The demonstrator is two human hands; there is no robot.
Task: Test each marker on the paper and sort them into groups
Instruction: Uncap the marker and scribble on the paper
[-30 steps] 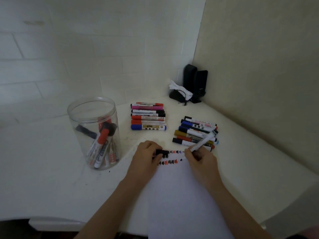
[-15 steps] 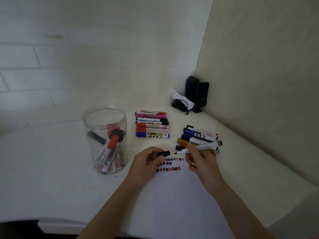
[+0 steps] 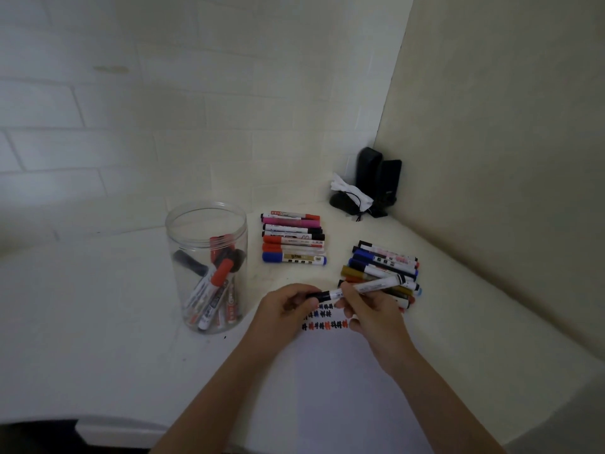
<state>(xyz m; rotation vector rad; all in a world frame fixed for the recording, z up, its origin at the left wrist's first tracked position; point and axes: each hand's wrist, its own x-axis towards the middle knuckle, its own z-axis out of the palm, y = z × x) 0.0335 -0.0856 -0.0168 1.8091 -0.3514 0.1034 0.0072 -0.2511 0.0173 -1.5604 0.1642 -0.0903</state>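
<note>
Hands meet over the paper (image 3: 327, 388): the left hand (image 3: 288, 311) pinches the black cap (image 3: 319, 295), the right hand (image 3: 370, 309) grips the marker (image 3: 376, 285). Sorted markers lie in a row (image 3: 293, 237) at twelve o'clock and a pile (image 3: 383, 263) at two; the jar (image 3: 206, 267) stands at ten.

2 bare forearms, no sleeves; left grip (image 3: 288, 306) and right grip (image 3: 370, 309) ungloved, no rings.

Dim corner w/ white brick-pattern wall (image 3: 163, 109) at left, plain beige wall (image 3: 507, 126) at right; white surface (image 3: 82, 322) meets both, black objects (image 3: 376, 181) in corner.
</note>
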